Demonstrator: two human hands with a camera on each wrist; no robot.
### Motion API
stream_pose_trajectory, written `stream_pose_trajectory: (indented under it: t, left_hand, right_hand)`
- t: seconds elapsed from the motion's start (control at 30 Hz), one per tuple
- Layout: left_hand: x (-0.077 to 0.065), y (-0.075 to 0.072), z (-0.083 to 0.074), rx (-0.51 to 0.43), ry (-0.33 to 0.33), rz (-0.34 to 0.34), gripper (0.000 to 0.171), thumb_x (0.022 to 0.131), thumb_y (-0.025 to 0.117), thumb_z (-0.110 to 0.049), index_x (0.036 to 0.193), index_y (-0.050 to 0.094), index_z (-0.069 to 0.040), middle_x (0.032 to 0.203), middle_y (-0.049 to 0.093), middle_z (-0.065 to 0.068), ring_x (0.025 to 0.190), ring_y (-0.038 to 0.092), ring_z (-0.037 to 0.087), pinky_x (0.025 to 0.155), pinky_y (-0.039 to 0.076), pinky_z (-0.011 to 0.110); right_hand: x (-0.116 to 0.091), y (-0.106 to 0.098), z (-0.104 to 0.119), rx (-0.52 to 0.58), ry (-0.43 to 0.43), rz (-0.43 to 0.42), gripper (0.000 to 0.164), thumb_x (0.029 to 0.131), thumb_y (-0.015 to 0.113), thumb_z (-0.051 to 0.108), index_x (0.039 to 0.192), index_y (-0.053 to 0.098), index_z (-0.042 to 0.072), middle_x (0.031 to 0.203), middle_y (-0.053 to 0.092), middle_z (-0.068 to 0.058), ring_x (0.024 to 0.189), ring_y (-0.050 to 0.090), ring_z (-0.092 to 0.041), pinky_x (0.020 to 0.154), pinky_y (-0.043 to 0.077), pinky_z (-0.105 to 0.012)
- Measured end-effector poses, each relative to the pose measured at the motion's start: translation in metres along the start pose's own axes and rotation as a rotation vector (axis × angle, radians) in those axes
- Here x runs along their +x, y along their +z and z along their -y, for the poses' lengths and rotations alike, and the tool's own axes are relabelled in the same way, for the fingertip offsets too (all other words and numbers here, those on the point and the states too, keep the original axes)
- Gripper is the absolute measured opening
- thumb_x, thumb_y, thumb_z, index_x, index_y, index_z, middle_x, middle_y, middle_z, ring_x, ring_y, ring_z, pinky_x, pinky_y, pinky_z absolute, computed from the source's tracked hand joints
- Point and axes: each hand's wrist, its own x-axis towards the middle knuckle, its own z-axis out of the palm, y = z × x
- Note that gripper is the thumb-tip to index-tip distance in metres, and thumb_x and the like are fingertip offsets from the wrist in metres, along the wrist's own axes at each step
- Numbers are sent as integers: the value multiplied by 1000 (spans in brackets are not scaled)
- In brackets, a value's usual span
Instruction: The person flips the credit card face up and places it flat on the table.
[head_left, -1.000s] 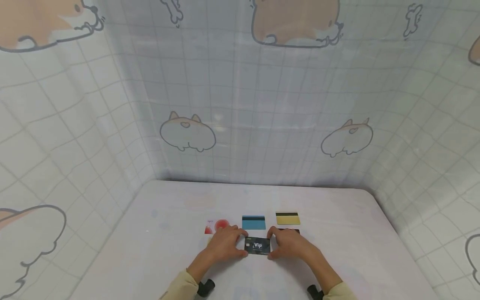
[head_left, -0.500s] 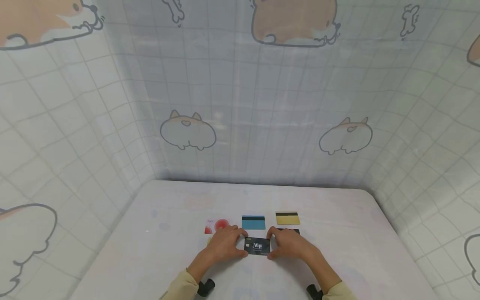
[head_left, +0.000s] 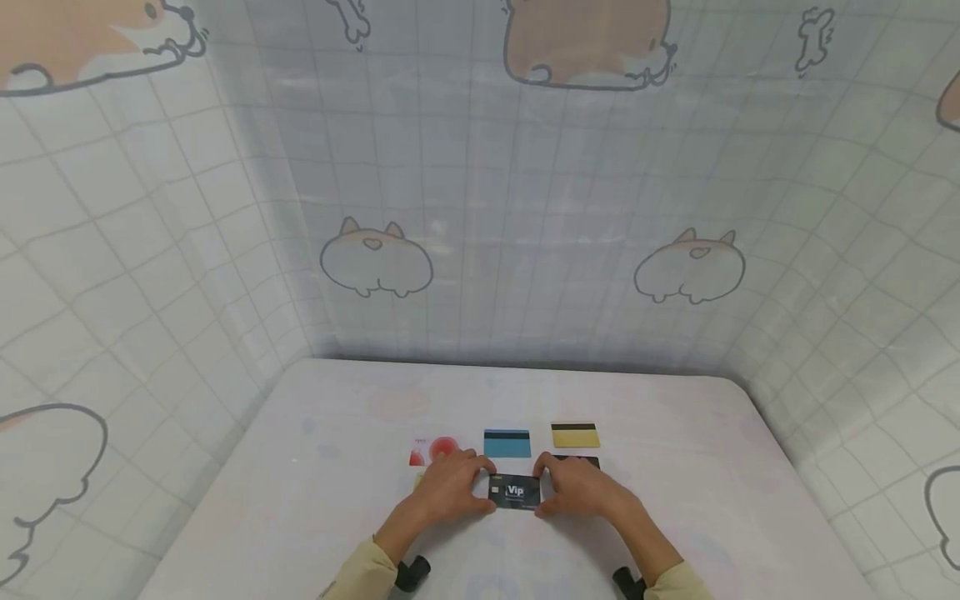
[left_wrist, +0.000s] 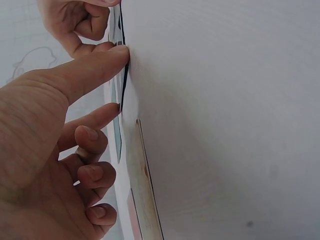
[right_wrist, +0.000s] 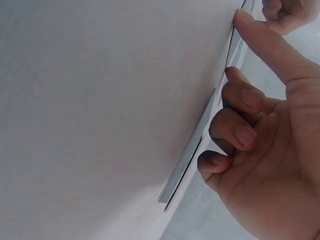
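A black card printed "Vip" [head_left: 514,492] lies on the table between both hands. My left hand [head_left: 447,488] holds its left end, thumb at the near corner and index finger at the far one. At the right end my right hand [head_left: 581,487] holds the card the same way. In the left wrist view the thumb [left_wrist: 95,70] meets the card's thin edge, with the other fingers loosely curled. The right wrist view has the right thumb [right_wrist: 270,42] at the card's edge too. Another dark card [head_left: 588,461] is partly hidden behind the right hand.
Beyond the hands lie a blue card with a dark stripe [head_left: 507,444], a yellow striped card [head_left: 575,436] and a white-and-red card [head_left: 423,452]. A pale yellowish card [left_wrist: 142,175] is mostly covered by the left hand. Patterned cloth walls [head_left: 480,325] enclose the table [head_left: 337,417].
The head view has tilted very slightly. Both hands and the black card have stayed in place.
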Motion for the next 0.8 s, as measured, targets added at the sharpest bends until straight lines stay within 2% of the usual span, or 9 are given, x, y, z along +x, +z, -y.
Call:
stream_pose_trajectory:
  t: [0.37,0.6,0.8]
  left_hand:
    - [-10,5,-20,-5,-42,1,49,75,85,-50,115,70,-25,88,54,-11,82,48,9,82,45,38]
    - [-18,9,-32,-8,-58,-8,49,75,85,-49,114,70,-25,87,54,-11,82,48,9,80,45,37]
    - [-26,16,-43,-5,-70,-2,49,75,84,-51,114,70,-25,91,57,-11,86,50,10,86,46,40]
  right_hand:
    - [-12,-1,-6,2,-6,33,56,74,87,43,119,60,23,71,51,4,65,47,-13,60,38,-32]
    - [-21,-1,-11,-1,-23,41,56,74,87,42,119,60,23,71,51,3,64,47,-13,60,39,-31]
    - [-32,2,-16,9,-39,62,55,74,88,42,118,60,25,71,52,4,64,47,-12,58,39,-30]
